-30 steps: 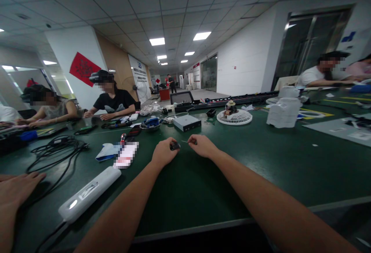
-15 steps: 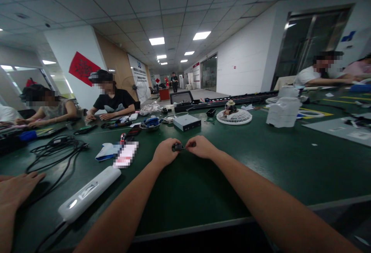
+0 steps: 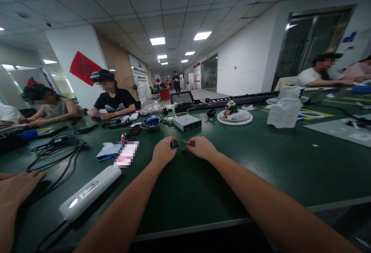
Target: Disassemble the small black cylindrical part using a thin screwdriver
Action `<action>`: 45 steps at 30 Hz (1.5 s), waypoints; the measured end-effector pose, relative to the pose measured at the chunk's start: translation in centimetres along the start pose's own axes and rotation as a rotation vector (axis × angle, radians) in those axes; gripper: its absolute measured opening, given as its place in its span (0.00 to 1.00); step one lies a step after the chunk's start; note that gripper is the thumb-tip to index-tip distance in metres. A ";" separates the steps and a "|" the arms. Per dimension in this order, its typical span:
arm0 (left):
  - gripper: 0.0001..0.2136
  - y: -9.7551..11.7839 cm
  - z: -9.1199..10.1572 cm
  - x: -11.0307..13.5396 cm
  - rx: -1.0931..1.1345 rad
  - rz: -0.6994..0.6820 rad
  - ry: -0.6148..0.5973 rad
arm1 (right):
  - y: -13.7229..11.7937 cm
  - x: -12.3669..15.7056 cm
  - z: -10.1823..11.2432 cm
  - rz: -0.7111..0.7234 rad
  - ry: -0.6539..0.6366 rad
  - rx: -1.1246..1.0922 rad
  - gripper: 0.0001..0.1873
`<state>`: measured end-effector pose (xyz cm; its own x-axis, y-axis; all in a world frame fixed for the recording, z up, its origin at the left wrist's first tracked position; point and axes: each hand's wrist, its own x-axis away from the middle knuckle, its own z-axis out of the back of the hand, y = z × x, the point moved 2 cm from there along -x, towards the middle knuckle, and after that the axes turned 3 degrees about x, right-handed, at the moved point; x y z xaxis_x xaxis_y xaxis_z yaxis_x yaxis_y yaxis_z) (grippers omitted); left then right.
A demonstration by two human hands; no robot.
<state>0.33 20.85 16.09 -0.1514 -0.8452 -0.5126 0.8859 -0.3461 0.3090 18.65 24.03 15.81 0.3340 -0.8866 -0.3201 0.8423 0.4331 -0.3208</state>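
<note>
Left hand (image 3: pixel 164 152) pinched a dark thing (image 3: pixel 175 144); right hand (image 3: pixel 203 147) pinched a thin stick (image 3: pixel 186 142); a loose pinch could drop either.

readable text: none | wall sign (image 3: pixel 140 76): too small | red poster (image 3: pixel 85 68): unclear

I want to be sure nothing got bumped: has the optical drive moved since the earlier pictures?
No: the optical drive keeps its place left of the white fan grille.

We see an office-like workshop — a panelled ceiling (image 3: pixel 174 3), a glass door (image 3: pixel 301 48), and a green workbench (image 3: pixel 199 191) strewn with cables (image 3: pixel 60 139) and a fan grille (image 3: pixel 234 120).
</note>
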 end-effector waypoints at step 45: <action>0.13 1.6 0.2 0.6 0.107 -0.286 -0.137 | 0.4 -0.3 -1.2 -0.060 -0.147 -0.671 0.09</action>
<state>1.58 19.77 16.41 -0.4510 -0.7522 -0.4804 0.7491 -0.6117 0.2546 18.42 24.64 14.67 0.3886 -0.9045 -0.1757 0.4332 0.3476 -0.8316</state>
